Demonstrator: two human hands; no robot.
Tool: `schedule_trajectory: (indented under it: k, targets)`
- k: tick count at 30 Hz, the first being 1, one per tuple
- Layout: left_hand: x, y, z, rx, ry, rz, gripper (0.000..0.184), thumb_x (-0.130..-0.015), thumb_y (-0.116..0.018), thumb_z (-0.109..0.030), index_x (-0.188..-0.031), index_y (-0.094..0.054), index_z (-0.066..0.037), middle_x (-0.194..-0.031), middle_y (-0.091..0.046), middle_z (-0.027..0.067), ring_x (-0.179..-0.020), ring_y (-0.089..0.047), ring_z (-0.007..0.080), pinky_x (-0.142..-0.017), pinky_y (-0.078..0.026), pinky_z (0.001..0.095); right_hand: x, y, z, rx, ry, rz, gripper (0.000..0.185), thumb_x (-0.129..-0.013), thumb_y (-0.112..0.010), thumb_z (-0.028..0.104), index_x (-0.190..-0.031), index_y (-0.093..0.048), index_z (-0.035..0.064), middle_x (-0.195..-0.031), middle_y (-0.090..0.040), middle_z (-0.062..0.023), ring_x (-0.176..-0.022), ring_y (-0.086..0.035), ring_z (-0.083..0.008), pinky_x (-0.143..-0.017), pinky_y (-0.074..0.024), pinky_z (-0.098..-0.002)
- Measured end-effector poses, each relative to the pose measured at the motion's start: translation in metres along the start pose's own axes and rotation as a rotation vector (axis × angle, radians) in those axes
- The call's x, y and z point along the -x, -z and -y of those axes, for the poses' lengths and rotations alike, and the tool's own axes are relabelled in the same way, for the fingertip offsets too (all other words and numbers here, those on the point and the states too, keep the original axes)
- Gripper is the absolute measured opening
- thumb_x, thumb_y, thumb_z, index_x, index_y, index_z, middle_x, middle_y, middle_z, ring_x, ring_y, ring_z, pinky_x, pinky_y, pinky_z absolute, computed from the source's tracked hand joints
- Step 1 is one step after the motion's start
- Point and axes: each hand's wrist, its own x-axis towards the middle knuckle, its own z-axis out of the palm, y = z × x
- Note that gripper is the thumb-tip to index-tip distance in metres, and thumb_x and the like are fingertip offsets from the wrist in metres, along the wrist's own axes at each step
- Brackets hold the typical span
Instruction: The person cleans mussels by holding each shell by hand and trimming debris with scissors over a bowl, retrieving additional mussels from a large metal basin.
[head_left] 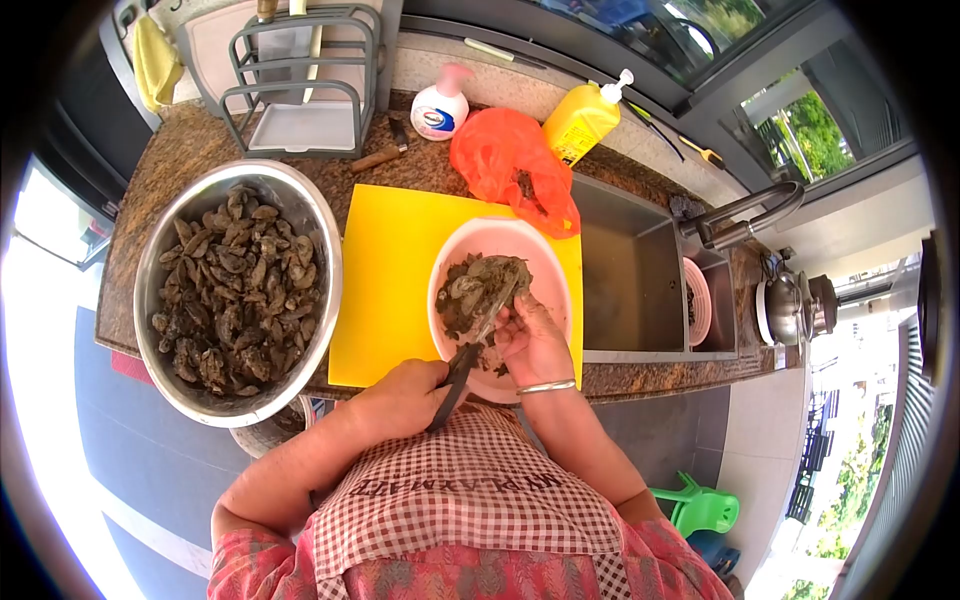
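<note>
My left hand (405, 395) is closed round the black handle of a knife (458, 372), whose blade points up and to the right over a pink bowl (552, 262). At the blade's tip, my right hand (533, 340), with a bangle at its wrist, has its fingers bent round a dark, muddy shellfish (508, 272); its far side is hidden. More dark shellfish pieces (462, 295) lie in the bowl. The bowl stands on a yellow board (385, 280).
A large steel basin (150, 330) full of dark shells stands at the left. Behind are a dish rack (305, 100), a pump bottle (440, 105), a red plastic bag (505, 160) and a yellow bottle (580, 120). A sink (630, 275) with a tap (745, 225) lies to the right.
</note>
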Motion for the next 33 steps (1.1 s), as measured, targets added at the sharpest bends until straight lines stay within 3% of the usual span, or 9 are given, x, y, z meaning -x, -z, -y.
schedule_trajectory:
  k: [6, 11, 14, 15, 18, 21, 29, 32, 33]
  targets:
    - [0.003, 0.002, -0.008, 0.299, 0.098, 0.098, 0.037, -0.098, -0.057, -0.031, -0.095, -0.067, 0.004, -0.064, -0.062, 0.0065, -0.052, -0.059, 0.0132, -0.051, -0.047, 0.0259, 0.000, -0.005, -0.002, -0.106, -0.001, -0.072, 0.013, -0.096, -0.065, 0.015, -0.105, -0.061, 0.0066, -0.092, -0.063, -0.0028, -0.083, -0.061, -0.0153, -0.069, -0.0499, -0.0265]
    - [0.002, 0.004, -0.014, 0.561, 0.140, 0.181, 0.032, -0.093, -0.059, -0.026, -0.093, -0.067, 0.005, -0.061, -0.060, 0.0075, -0.047, -0.055, 0.0134, -0.045, -0.042, 0.0241, -0.008, 0.008, -0.002, -0.330, -0.172, -0.010, 0.010, -0.098, -0.061, 0.012, -0.104, -0.062, 0.0042, -0.091, -0.064, -0.0042, -0.082, -0.062, -0.0153, -0.070, -0.0517, -0.0272]
    - [-0.006, 0.009, 0.006, 1.065, 0.091, 0.213, 0.031, -0.094, -0.056, -0.024, -0.095, -0.066, 0.005, -0.055, -0.057, 0.0076, -0.042, -0.051, 0.0131, -0.041, -0.040, 0.0242, -0.017, 0.027, -0.007, -0.399, -0.230, 0.074, 0.011, -0.099, -0.058, 0.014, -0.104, -0.063, 0.0044, -0.090, -0.064, -0.0040, -0.081, -0.062, -0.0161, -0.071, -0.0522, -0.0275]
    - [-0.007, 0.015, 0.003, 1.057, 0.139, 0.162, 0.029, -0.094, -0.054, -0.023, -0.092, -0.065, 0.004, -0.053, -0.056, 0.0080, -0.040, -0.048, 0.0132, -0.040, -0.040, 0.0259, -0.018, 0.029, -0.007, -0.406, -0.243, 0.100, 0.012, -0.099, -0.058, 0.015, -0.104, -0.063, 0.0049, -0.090, -0.064, -0.0037, -0.081, -0.062, -0.0166, -0.071, -0.0522, -0.0276]
    - [-0.004, 0.016, 0.007, 0.740, 0.193, 0.145, 0.032, -0.094, -0.058, -0.025, -0.094, -0.067, 0.006, -0.056, -0.058, 0.0081, -0.043, -0.052, 0.0140, -0.042, -0.042, 0.0253, -0.018, 0.032, -0.002, -0.028, -0.080, 0.134, 0.017, -0.100, -0.057, 0.020, -0.110, -0.062, 0.0071, -0.093, -0.065, -0.0035, -0.081, -0.063, -0.0177, -0.070, -0.0524, -0.0288]
    - [0.001, 0.015, 0.001, 0.577, 0.198, 0.145, 0.034, -0.094, -0.061, -0.026, -0.094, -0.068, 0.006, -0.059, -0.060, 0.0081, -0.046, -0.056, 0.0143, -0.044, -0.044, 0.0243, -0.007, 0.004, 0.013, 0.114, -0.015, -0.087, 0.024, -0.099, -0.058, 0.024, -0.116, -0.061, 0.0083, -0.096, -0.067, -0.0039, -0.084, -0.066, -0.0175, -0.069, -0.0530, -0.0290]
    - [0.010, 0.024, -0.006, 0.423, 0.187, 0.245, 0.033, -0.096, -0.058, -0.026, -0.094, -0.069, 0.005, -0.063, -0.062, 0.0058, -0.049, -0.058, 0.0104, -0.047, -0.046, 0.0224, -0.015, 0.013, 0.012, 0.295, 0.011, 0.120, 0.027, -0.100, -0.056, 0.012, -0.125, -0.057, 0.0034, -0.108, -0.068, -0.0078, -0.088, -0.069, -0.0172, -0.072, -0.0589, -0.0319]
    - [0.009, 0.020, 0.000, 0.237, 0.157, 0.173, 0.034, -0.095, -0.058, -0.027, -0.089, -0.068, 0.005, -0.066, -0.066, 0.0130, -0.052, -0.064, 0.0202, -0.051, -0.051, 0.0318, -0.014, 0.012, 0.010, 0.280, 0.040, 0.133, 0.028, -0.098, -0.057, 0.008, -0.125, -0.056, -0.0003, -0.110, -0.067, -0.0095, -0.089, -0.069, -0.0194, -0.075, -0.0611, -0.0347]
    - [0.008, 0.016, 0.004, -0.026, 0.050, 0.051, 0.034, -0.094, -0.059, -0.027, -0.088, -0.067, 0.005, -0.067, -0.066, 0.0158, -0.056, -0.065, 0.0246, -0.054, -0.053, 0.0351, -0.013, 0.010, 0.010, 0.270, 0.051, 0.136, 0.029, -0.097, -0.058, 0.006, -0.125, -0.056, -0.0017, -0.110, -0.066, -0.0100, -0.090, -0.069, -0.0204, -0.076, -0.0618, -0.0359]
